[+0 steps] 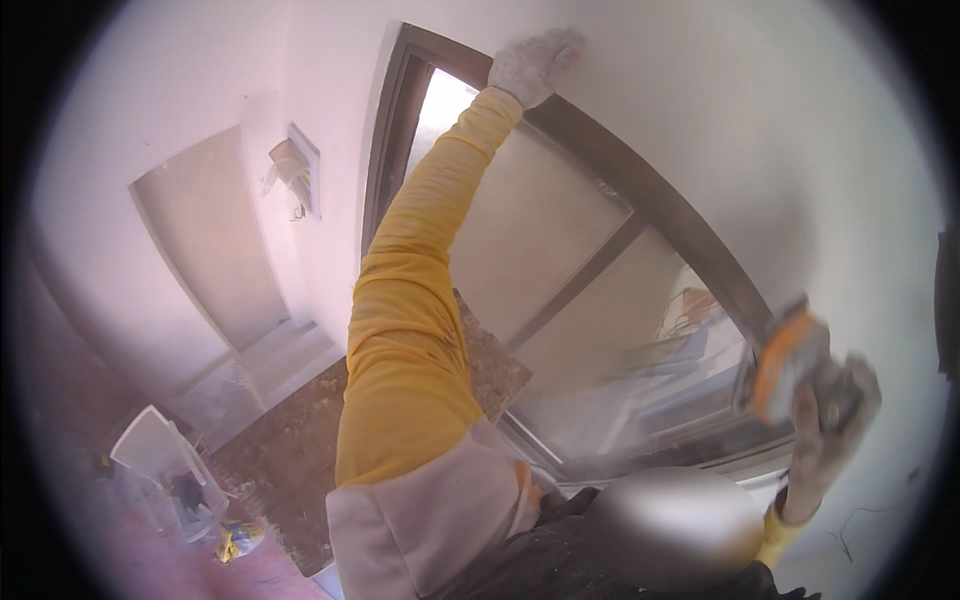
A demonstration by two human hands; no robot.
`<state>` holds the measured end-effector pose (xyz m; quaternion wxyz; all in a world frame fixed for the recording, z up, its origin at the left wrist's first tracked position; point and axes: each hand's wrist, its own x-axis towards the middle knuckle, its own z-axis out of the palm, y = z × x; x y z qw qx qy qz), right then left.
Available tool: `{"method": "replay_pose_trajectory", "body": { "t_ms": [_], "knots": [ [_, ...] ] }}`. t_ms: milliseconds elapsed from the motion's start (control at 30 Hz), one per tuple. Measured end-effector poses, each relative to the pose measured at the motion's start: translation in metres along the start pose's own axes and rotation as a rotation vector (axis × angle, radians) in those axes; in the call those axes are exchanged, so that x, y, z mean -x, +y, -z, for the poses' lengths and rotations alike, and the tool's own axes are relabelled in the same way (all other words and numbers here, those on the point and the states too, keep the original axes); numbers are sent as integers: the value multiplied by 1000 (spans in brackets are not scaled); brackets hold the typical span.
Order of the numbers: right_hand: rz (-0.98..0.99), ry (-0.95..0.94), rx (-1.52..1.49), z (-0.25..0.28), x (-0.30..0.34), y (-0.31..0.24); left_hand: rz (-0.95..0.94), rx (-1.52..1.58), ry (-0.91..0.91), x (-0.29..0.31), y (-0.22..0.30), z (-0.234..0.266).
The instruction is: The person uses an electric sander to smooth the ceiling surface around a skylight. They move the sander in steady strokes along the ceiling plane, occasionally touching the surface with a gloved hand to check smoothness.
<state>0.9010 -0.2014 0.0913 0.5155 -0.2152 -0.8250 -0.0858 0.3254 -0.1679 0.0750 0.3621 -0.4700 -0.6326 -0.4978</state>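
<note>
My left arm, in a yellow sleeve, stretches up across the view. At its end my dusty left hand point(537, 68) rests on the upper edge of a brown window frame point(640, 180) and the pale wall beside it; its fingers are mostly hidden behind the back of the hand. Low on the right, my right hand point(828, 425) is closed round a hand-held sander point(790, 370) with an orange and grey body and a dark base. The sander is blurred by motion, close to the frame's right corner and the wall point(870, 250). Whether it touches either I cannot tell.
Dusty glass panes point(545, 220) fill the frame. A wall box with loose wires point(293, 170) and a recessed doorway point(215, 235) are at the left. Below stand a brown dusty board point(290, 450) and a white plastic chair point(170, 465) with things on it.
</note>
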Motion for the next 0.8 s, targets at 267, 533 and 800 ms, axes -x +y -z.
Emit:
{"method": "replay_pose_trajectory", "body": {
  "t_ms": [267,533,800],
  "knots": [
    [-378,-2,-108,157,205,162,-114,-111,54,-1,-20,-28],
    [-1023,23,-85,132,367,217,-40,-135,65,8,-12,-7],
    [-1390,-247,-294,-1,533,239,100,-350,-743,64,-5,63]
  ]
}}
